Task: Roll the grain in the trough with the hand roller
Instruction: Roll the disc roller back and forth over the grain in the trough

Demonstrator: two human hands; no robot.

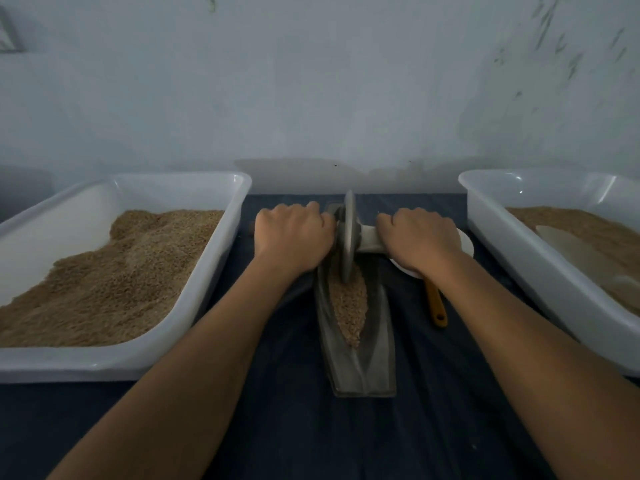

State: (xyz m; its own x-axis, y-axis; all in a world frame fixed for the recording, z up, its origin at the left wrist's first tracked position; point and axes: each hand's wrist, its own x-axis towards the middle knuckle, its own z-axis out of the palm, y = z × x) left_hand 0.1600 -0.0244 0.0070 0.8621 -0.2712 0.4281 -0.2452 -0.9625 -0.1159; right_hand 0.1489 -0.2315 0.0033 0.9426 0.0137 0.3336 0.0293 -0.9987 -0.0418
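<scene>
Heavy, rigid hand roller (348, 237) upright in the trough (360, 362) on the dark surface (277, 427), disc edge in loose, shifting grain (348, 306). Left hand (292, 235) and right hand (417, 237) wrapped around the axle handles either side: likely the best hold, pressure even.

Both hands (292, 237) (417, 235) on hand roller (348, 237)

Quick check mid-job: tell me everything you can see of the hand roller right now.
The hand roller is a thin grey disc, metal by its look, standing upright on edge in the far half of the trough, its rim down in the grain. A pale handle sticks out on each side. The left hand and right hand each grip one.
</scene>
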